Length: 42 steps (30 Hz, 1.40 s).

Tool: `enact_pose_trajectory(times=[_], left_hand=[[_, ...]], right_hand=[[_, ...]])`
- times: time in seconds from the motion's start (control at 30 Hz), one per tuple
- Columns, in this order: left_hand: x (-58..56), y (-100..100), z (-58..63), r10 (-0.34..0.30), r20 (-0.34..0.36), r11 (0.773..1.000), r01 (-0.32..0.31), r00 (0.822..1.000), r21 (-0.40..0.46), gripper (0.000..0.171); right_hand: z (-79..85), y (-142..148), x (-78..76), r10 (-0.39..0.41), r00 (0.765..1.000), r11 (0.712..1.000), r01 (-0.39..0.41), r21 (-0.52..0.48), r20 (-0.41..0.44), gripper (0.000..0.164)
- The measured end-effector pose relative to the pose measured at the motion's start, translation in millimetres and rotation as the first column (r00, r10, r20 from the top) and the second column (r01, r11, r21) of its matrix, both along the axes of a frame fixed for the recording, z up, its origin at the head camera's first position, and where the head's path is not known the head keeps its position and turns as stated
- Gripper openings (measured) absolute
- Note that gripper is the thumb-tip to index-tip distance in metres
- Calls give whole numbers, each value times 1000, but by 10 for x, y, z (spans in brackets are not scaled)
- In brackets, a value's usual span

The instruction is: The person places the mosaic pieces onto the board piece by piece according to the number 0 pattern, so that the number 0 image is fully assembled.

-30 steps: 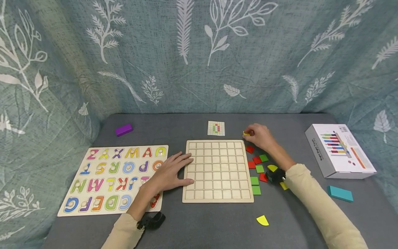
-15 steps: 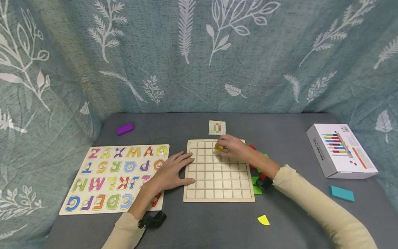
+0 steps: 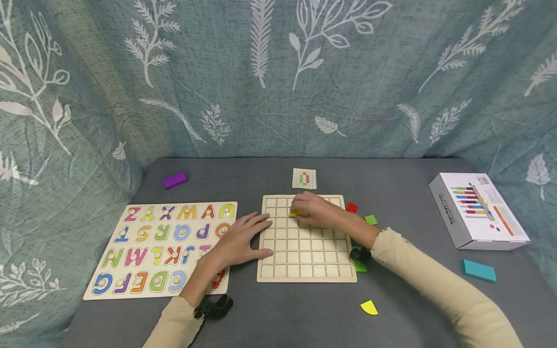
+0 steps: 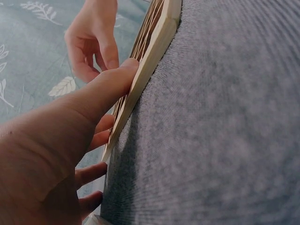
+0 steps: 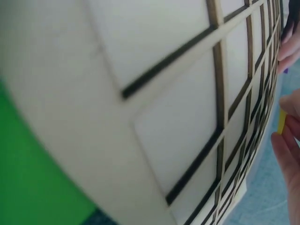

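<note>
A wooden grid board (image 3: 306, 273) lies flat in the middle of the table. Over its upper rows, my right hand (image 3: 316, 210) pinches a small yellow tile (image 3: 295, 212) between thumb and fingertips. The same yellow tile (image 5: 281, 121) shows edge-on in the right wrist view; its full shape is hidden by the fingers. My left hand (image 3: 237, 241) rests with spread, straight fingers on the board's left edge. In the left wrist view, the thumb of the left hand (image 4: 70, 126) lies on the board's rim. Behind the board sits a small pattern card (image 3: 304, 178).
Red tiles (image 3: 351, 207) and green tiles (image 3: 371, 220) lie right of the board, partly under the right arm. A yellow quarter-circle piece (image 3: 369, 307) is nearer. An alphabet puzzle (image 3: 148, 249), purple block (image 3: 175, 181), teal block (image 3: 478, 270) and white box (image 3: 478, 210) stand farther out.
My right hand has moved left with the yellow tile, from beyond the board's upper right corner to over its upper rows. My left hand stays at the left edge.
</note>
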<state>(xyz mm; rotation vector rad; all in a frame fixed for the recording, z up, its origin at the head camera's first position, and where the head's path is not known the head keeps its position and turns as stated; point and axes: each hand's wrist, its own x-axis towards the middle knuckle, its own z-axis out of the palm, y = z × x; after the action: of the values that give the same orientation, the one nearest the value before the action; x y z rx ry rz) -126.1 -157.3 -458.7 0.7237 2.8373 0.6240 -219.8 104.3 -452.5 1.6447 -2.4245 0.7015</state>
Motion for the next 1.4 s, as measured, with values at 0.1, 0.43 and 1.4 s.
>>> enact_pose_trajectory(times=[0.1,0.43,1.4], left_hand=[[4,-2,-4,-2,-3,1000,2,1000,2,76],[6,-7,-18,-2,-10,1000,2,1000,-3,76],[-51,20,66,-12,88,1000,10,996,26,80]], right_hand=[[-21,-28,-8,13,1000,1000,-13,1,8,10],[-32,-69,-22,10,999,999,-12,49,39,10],[76,-45,165,-117,992,983,110,146,37,15]])
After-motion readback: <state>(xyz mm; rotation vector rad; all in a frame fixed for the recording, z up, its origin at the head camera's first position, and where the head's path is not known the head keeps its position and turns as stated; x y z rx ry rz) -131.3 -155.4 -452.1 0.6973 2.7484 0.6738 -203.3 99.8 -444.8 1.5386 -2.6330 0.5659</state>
